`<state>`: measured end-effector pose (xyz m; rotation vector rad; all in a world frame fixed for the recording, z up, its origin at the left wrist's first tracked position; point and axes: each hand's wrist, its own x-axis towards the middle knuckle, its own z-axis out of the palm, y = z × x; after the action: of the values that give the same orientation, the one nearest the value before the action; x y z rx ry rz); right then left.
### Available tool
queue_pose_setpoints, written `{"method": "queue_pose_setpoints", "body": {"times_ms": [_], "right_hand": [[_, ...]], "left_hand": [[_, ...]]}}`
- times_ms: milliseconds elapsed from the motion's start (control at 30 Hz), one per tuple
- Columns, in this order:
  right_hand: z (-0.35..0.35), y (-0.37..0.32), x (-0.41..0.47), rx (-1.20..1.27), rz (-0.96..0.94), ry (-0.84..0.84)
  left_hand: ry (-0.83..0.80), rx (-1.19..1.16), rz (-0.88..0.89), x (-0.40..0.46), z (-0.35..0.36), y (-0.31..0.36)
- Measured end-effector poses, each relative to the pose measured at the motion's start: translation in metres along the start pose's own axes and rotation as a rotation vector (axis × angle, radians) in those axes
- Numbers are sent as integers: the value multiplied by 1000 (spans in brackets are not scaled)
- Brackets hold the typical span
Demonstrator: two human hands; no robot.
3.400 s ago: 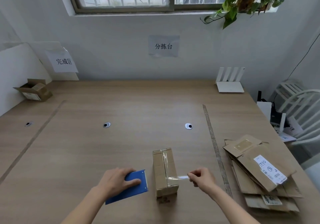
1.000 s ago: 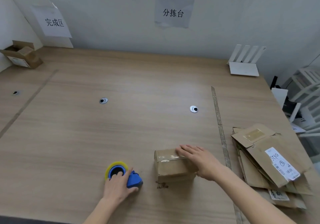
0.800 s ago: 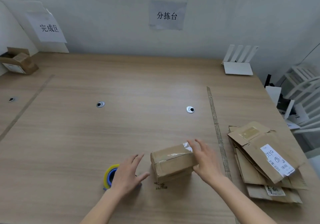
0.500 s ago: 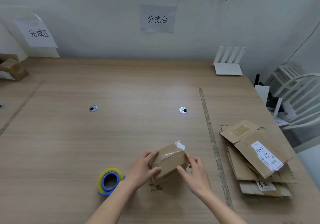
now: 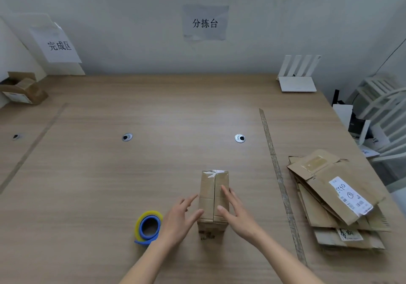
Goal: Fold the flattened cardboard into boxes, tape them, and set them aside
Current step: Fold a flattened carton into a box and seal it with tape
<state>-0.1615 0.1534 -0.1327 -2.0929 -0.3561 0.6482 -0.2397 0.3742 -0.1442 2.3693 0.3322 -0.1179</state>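
Head view: one box (image 5: 214, 198) is folded (top seam untaped); spread left hand (image 5: 178, 220) and right hand (image 5: 236, 212) flank it; flat cardboard (image 5: 334, 198) waits.

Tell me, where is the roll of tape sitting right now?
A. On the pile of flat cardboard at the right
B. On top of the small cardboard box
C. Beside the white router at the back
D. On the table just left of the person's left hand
D: the tape roll lies on the table just left of the left hand, apart from the small box.
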Motion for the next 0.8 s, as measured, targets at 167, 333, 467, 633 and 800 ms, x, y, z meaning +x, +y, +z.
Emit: {"method": "queue_pose_setpoints", "body": {"times_ms": [167, 333, 467, 633, 800], "right_hand": [[5, 9, -4, -49, 33, 102], [9, 12, -8, -51, 11, 147], [9, 9, -13, -104, 15, 189], [13, -20, -9, -296, -173, 264], [37, -66, 9, -274, -214, -93]], "left_hand": [[19, 389, -202, -29, -7, -55], [-113, 501, -337, -30, 7, -81], [-250, 399, -272, -29, 10, -86], [-183, 84, -164, -37, -19, -83], [-183, -14, -31, -42, -75, -68]]}}
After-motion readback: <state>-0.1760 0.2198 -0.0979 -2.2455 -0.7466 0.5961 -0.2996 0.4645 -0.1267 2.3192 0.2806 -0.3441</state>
